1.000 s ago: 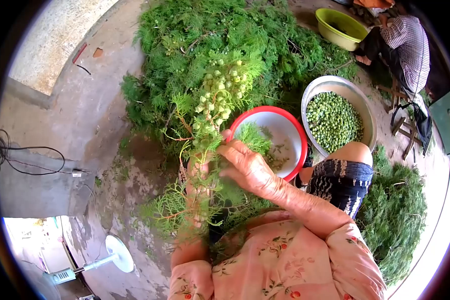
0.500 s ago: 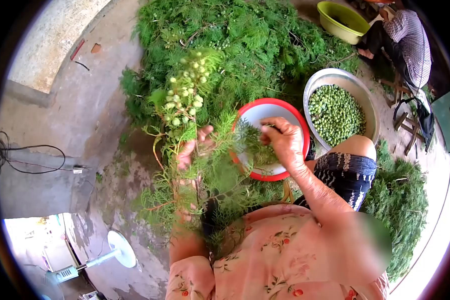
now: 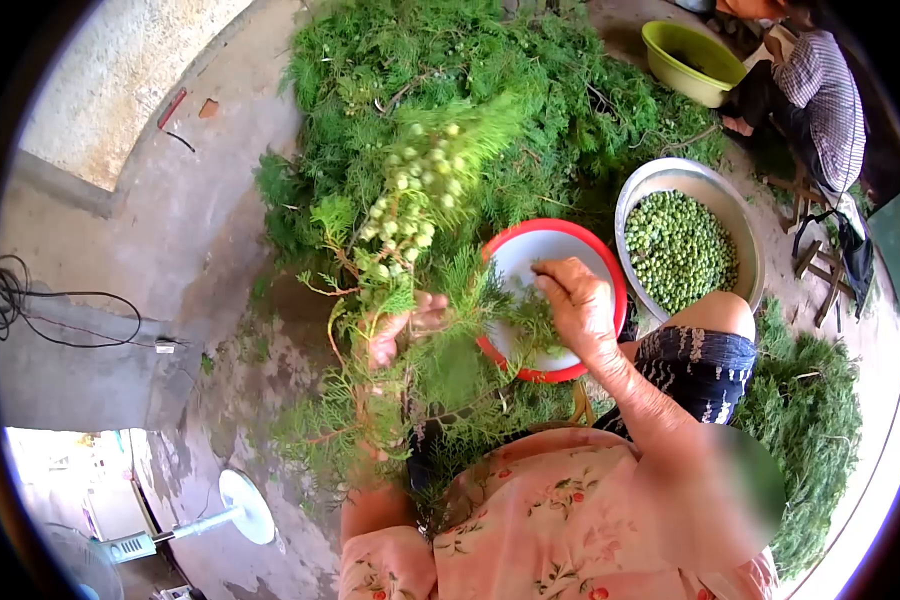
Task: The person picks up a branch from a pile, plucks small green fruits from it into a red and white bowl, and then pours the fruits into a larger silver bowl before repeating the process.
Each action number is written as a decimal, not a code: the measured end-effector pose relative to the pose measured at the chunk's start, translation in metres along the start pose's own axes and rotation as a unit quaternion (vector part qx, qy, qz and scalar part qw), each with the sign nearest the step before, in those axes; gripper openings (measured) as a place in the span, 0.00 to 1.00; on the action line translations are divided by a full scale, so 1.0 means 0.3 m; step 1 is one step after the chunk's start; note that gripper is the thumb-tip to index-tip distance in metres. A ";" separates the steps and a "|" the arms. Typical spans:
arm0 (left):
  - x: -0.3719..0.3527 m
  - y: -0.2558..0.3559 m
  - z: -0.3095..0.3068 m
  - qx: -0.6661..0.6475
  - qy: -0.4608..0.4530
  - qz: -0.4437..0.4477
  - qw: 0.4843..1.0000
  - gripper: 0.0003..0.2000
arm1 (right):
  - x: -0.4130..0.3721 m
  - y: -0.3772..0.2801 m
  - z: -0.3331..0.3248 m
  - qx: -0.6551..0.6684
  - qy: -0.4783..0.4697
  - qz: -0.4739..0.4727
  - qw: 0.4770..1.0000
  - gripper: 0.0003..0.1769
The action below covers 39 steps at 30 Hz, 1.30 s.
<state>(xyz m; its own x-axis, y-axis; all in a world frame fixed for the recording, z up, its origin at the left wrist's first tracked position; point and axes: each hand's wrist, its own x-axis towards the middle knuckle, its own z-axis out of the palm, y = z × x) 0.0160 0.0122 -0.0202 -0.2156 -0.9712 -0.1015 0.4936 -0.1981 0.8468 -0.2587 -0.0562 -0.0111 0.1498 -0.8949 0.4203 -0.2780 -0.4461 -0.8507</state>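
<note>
Left hand [image 3: 395, 332] is curled around a feathery green branch [image 3: 395, 250] bearing pale, knobbly cones [image 3: 425, 185]; greenery partly hides the grip. Right hand [image 3: 582, 305] hangs, fingers bent, over the right edge of a red-rimmed round white basin [image 3: 555, 225]; its hold cannot be told. Rounded green cones [image 3: 680, 245] fill a silver-grey metal basin [image 3: 746, 235].

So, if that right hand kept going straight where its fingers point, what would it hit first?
The right hand would probably meet the basin's red rim first, with the green branch pile beyond; depth is unclear, so it might pass above the rim.
</note>
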 end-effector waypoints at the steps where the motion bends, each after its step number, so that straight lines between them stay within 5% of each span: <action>1: -0.003 -0.016 0.000 0.013 0.063 -0.017 0.998 0.15 | 0.004 -0.032 0.009 0.036 -0.012 0.017 0.999 0.08; 2: -0.005 -0.032 0.000 0.023 0.124 -0.034 0.991 0.15 | 0.005 -0.060 0.016 0.073 -0.024 0.034 0.996 0.08; 6: 0.022 0.009 0.106 0.082 0.024 0.055 0.995 0.13 | 0.013 -0.137 0.013 0.084 -0.012 0.016 0.996 0.09; 8: 0.015 0.066 0.174 0.125 0.058 0.048 0.989 0.14 | 0.022 -0.162 -0.001 0.071 0.009 0.004 0.997 0.08; 12: 0.033 0.085 0.147 0.106 0.009 0.042 0.993 0.16 | 0.065 -0.196 -0.034 -0.058 0.038 -0.123 0.990 0.17; 16: 0.086 0.155 0.223 0.307 0.018 -0.012 0.952 0.28 | 0.156 -0.283 -0.063 -0.210 -0.062 -0.226 0.949 0.30; 21: 0.144 0.172 0.332 0.373 -0.093 0.074 0.920 0.16 | 0.277 -0.292 -0.084 -0.292 -0.184 -0.290 0.893 0.23; 22: 0.159 0.158 0.310 0.352 -0.071 0.027 0.933 0.15 | 0.290 -0.274 -0.087 -0.290 -0.178 -0.305 0.890 0.19; 24: 0.196 0.124 0.272 0.306 -0.027 -0.069 0.949 0.14 | 0.319 -0.263 -0.111 -0.300 -0.293 -0.271 0.866 0.13; 28: 0.182 0.198 0.365 0.521 -0.051 -0.042 0.851 0.13 | 0.332 -0.191 -0.135 -0.209 -0.389 -0.178 0.879 0.11; 30: 0.167 0.245 0.366 0.448 0.017 -0.046 0.893 0.21 | 0.311 -0.124 -0.124 -0.210 -0.363 -0.168 0.892 0.14; 32: 0.155 0.354 0.341 0.442 0.063 0.005 0.895 0.21 | 0.290 -0.082 -0.136 -0.175 -0.333 -0.113 0.920 0.14; 36: 0.060 0.572 0.328 0.440 0.294 0.243 0.813 0.16 | 0.286 0.003 -0.150 -0.143 -0.304 0.073 0.939 0.13; 39: -0.020 0.599 0.374 0.376 0.377 0.318 0.784 0.13 | 0.301 0.002 -0.137 -0.150 -0.292 0.179 0.927 0.22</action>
<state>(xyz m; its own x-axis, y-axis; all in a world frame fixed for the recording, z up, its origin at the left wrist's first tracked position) 0.0115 -0.0026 0.1911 0.5721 -0.7003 0.4269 -0.3983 0.2177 0.8910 -0.2842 -0.1377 0.0391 0.4615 -0.8666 -0.1898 -0.6479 -0.1831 -0.7394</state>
